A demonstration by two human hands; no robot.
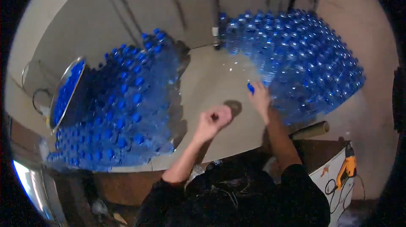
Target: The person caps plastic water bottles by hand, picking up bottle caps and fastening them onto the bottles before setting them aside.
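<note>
Above the pale tabletop [203, 74], my left hand [215, 121] is curled with its fingers bent round; whether anything is inside cannot be made out. My right hand [259, 96] pinches a small blue cap [251, 87] between thumb and fingers, beside the left edge of the right-hand group of bottles. Those clear blue bottles [296, 57] stand packed upright, and no caps can be made out on them. On the left stands another packed group of bottles [122, 104] with blue caps on top. Between the two groups, the hands are apart.
A round-rimmed container of blue caps [67, 93] stands at the left, tilted in view. Near the right front lie a cardboard tube [311, 130] and, on a white surface, an orange-yellow tool [349, 165] with a cord. A dark pole rises behind the table.
</note>
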